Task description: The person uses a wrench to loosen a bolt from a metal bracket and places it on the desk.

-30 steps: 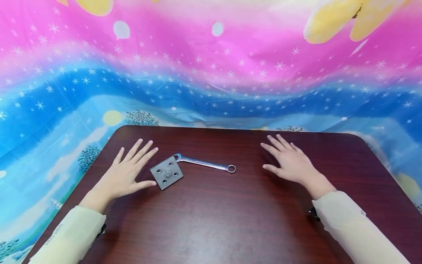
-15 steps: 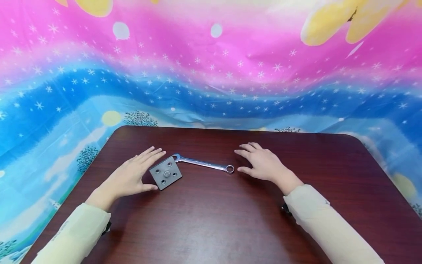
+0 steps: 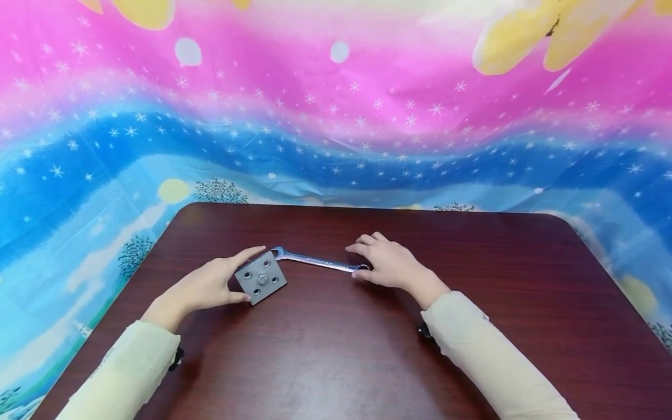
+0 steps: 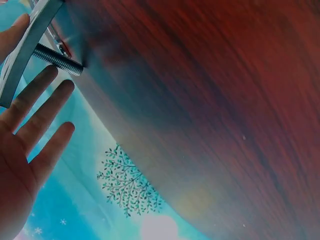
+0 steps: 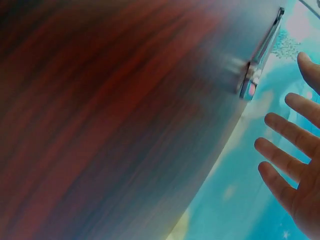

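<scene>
A grey square metal plate [image 3: 275,285] with holes near its corners sits tilted left of centre, a hex bolt head [image 3: 263,280] in its middle. The bolt's threaded shank [image 4: 57,59] sticks out underneath towards the tabletop in the left wrist view. My left hand [image 3: 202,286] is at the plate's left side, thumb by the near corner and fingers extended past the far edge. A chrome combination wrench [image 3: 320,262] lies behind the plate, its open end partly hidden. My right hand [image 3: 392,265] hovers at the wrench's ring end [image 5: 248,89], fingers spread and covering part of it in the head view.
The dark red-brown wooden table [image 3: 325,350] has rounded far corners. Behind and beside it hangs a pink and blue printed cloth [image 3: 315,116]. Black straps show under both pale sleeves [image 3: 488,350].
My right hand has moved left to the wrench's ring end. The left hand's fingers have come together and closed in around the plate's left side. Plate and wrench stay in place.
</scene>
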Action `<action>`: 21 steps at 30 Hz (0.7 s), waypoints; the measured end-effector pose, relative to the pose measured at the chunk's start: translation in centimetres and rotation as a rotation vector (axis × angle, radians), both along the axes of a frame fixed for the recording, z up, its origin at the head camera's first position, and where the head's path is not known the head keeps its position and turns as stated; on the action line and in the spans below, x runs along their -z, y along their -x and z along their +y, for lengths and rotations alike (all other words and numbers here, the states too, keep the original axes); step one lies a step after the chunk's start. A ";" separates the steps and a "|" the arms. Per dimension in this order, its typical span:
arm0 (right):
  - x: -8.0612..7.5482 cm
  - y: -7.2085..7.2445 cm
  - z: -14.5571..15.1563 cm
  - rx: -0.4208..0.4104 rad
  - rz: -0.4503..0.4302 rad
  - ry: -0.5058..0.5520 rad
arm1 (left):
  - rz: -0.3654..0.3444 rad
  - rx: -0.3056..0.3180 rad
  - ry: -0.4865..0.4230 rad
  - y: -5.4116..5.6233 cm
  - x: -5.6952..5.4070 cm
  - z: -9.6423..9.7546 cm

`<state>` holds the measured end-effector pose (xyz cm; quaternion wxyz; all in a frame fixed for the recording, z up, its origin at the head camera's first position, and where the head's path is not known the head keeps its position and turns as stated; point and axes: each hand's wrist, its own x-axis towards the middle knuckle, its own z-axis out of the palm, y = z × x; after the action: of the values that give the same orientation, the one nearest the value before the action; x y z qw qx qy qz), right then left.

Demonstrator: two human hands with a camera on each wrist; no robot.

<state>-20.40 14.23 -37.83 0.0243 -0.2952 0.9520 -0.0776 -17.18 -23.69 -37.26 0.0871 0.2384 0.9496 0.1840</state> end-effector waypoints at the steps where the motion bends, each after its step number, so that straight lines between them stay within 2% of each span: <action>1: 0.0 0.0 -0.3 -0.005 -0.011 0.005 | -0.012 0.000 -0.009 0.1 0.0 0.0; 11: 0.2 0.4 -2.8 -0.027 -0.101 -0.002 | -0.152 0.025 -0.085 0.8 0.3 0.2; 15: 0.5 0.8 -3.4 -0.033 -0.134 -0.008 | -0.220 0.069 -0.105 1.3 0.0 0.0; 21: 0.7 1.4 -3.8 -0.052 -0.193 0.021 | -0.337 0.100 -0.140 2.0 -0.7 -0.2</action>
<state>-21.79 10.40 -38.49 0.1147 -0.3111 0.9365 -0.1147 -19.17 -23.86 -36.60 0.2373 0.2568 0.8933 0.2825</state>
